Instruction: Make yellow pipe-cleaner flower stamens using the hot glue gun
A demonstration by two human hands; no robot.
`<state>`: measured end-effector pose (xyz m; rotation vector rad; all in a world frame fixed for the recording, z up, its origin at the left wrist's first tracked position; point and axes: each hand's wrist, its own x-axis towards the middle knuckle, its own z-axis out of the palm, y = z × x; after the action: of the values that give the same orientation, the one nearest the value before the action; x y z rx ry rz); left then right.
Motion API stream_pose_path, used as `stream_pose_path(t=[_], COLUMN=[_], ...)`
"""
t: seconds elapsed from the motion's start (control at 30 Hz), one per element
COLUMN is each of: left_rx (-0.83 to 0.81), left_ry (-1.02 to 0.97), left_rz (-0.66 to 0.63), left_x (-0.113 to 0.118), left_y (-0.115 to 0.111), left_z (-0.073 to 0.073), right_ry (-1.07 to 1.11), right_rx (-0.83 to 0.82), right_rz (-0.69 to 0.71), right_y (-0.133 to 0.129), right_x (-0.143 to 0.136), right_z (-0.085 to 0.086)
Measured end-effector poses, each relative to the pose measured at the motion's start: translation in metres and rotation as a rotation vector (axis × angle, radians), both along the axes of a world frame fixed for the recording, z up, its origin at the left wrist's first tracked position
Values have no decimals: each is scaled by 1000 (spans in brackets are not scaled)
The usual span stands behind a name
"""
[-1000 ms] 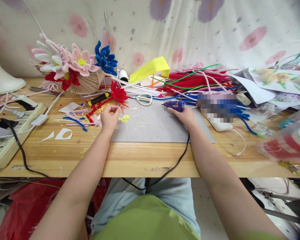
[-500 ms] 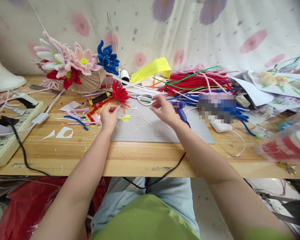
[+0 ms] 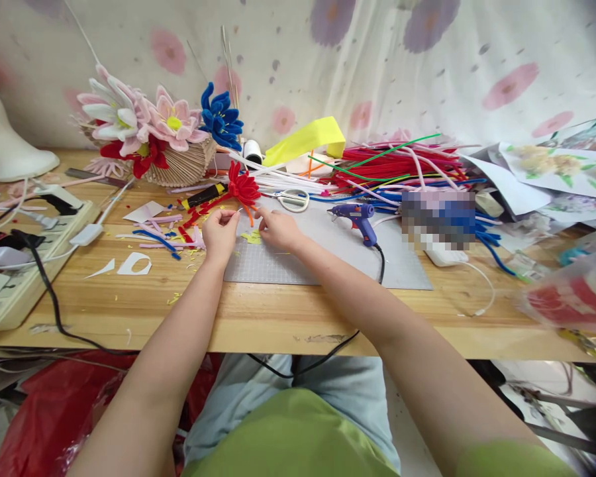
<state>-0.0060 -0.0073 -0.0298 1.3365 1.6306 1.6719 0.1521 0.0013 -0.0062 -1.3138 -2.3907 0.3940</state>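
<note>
My left hand [image 3: 220, 233] is closed in a pinch at the left edge of the grey cutting mat [image 3: 322, 265]. A short, thin pale strip [image 3: 240, 210] sticks out from its fingertips. Just to its right my right hand [image 3: 279, 230] hovers low over the mat with fingers curled together; whatever lies between them is hidden. Beneath and beside the right fingers are yellow scraps [image 3: 251, 236]. Behind both hands rests a red fuzzy flower [image 3: 244, 184] with orange stem ends. White-handled scissors [image 3: 295, 200] lie at the mat's back edge.
A blue glue gun [image 3: 357, 217] lies on the mat, its black cord running over the table's front edge. Pipe cleaners [image 3: 392, 162] are heaped behind. Finished flowers [image 3: 171, 122] stand at back left, a power strip [image 3: 40, 265] at far left, a bagged cup [image 3: 571, 288] at right.
My right hand has moved left and down from beside the glue gun to near my left hand, uncovering the scissors and glue gun. My left hand keeps its pinch.
</note>
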Motion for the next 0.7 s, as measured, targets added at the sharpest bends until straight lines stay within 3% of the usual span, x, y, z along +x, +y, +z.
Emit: stream_pose_path(t=[0.13,0.27,0.43,0.57,0.7], left_rx=[2,-13,-29,-39,-64], left_ry=[-3,2,8,18,84], left_rz=[-1,-10,-17,-110,-225], left_x=[1,2,7,20,40], left_y=[1,0,-5,-12,-24], left_z=[-1,-1,3,4,4], right_ry=[115,350,777,1009,1069], right_rx=[-71,-244,-541,-716,-782], right_rz=[-52,-126,-267,-304,-314], right_y=[1,5,3,-11,-25], right_x=[-1,0,6,26,49], right_z=[-4,-6,8,20,18])
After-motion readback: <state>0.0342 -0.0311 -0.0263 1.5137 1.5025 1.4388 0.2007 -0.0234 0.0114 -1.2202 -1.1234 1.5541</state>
